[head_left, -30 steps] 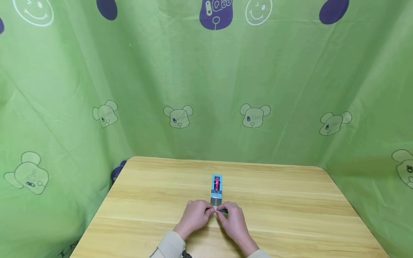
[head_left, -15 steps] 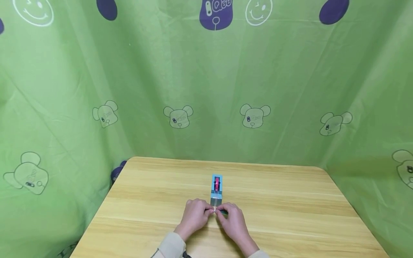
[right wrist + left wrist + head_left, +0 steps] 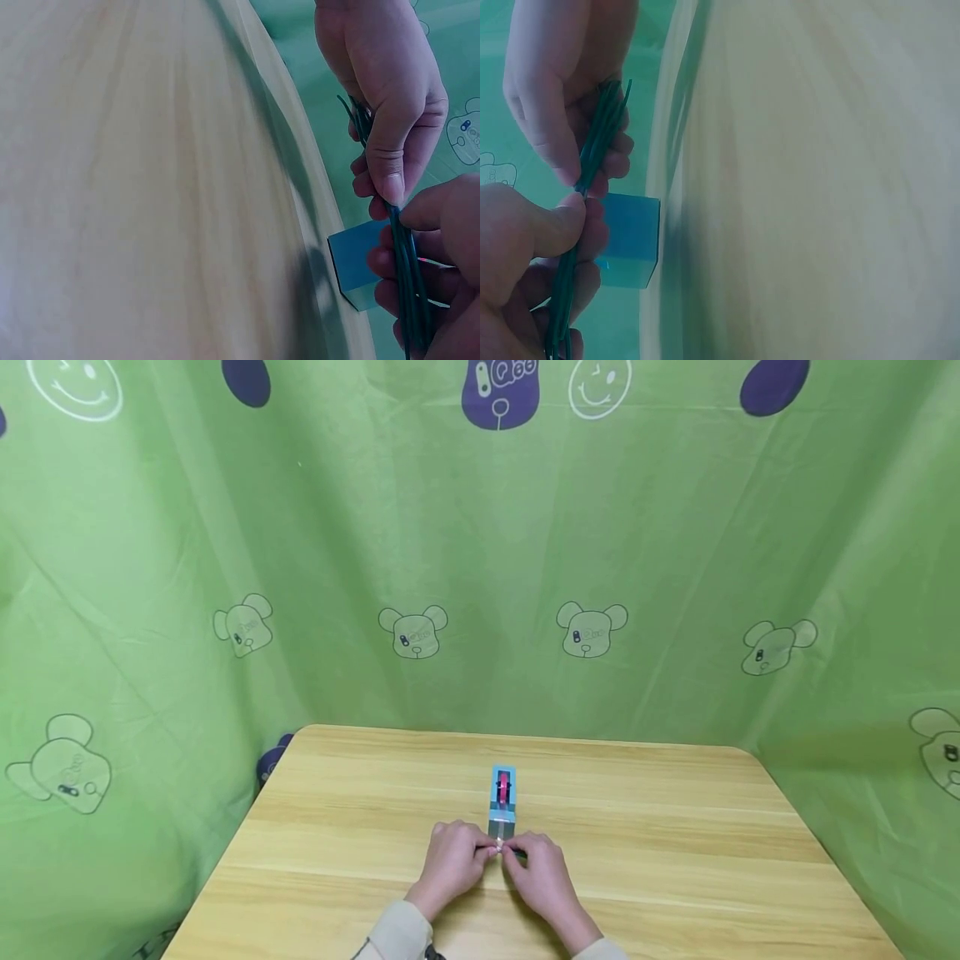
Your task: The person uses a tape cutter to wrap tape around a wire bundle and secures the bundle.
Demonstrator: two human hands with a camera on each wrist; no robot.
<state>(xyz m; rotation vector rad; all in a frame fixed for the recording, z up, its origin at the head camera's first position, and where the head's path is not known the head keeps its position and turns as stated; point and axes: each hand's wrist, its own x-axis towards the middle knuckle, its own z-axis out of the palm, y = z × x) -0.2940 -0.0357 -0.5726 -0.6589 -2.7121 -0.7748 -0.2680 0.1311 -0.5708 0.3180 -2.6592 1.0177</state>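
My left hand [image 3: 452,858] and right hand [image 3: 543,870] meet fingertip to fingertip just in front of a light-blue tape dispenser [image 3: 503,817]. Between them they pinch a thin bundle of dark green strands [image 3: 600,139], wire-like, with loose ends fanning out at one end. In the right wrist view the strands [image 3: 409,277] run along the curled fingers of the right hand, the thumbs close to the bundle's middle. A small pale piece [image 3: 499,842], perhaps tape, shows between the fingertips. Fingers hide most of the bundle in the head view.
A pink-red roll [image 3: 504,788] sits inside the dispenser. The wood-grain table [image 3: 675,843] extends to both sides. A green curtain [image 3: 480,527] printed with bear faces hangs behind and along the sides.
Both hands stay nearly in place at the dispenser's front. The pale piece between the fingertips shows more plainly than a second ago, and the fingers have shifted slightly.
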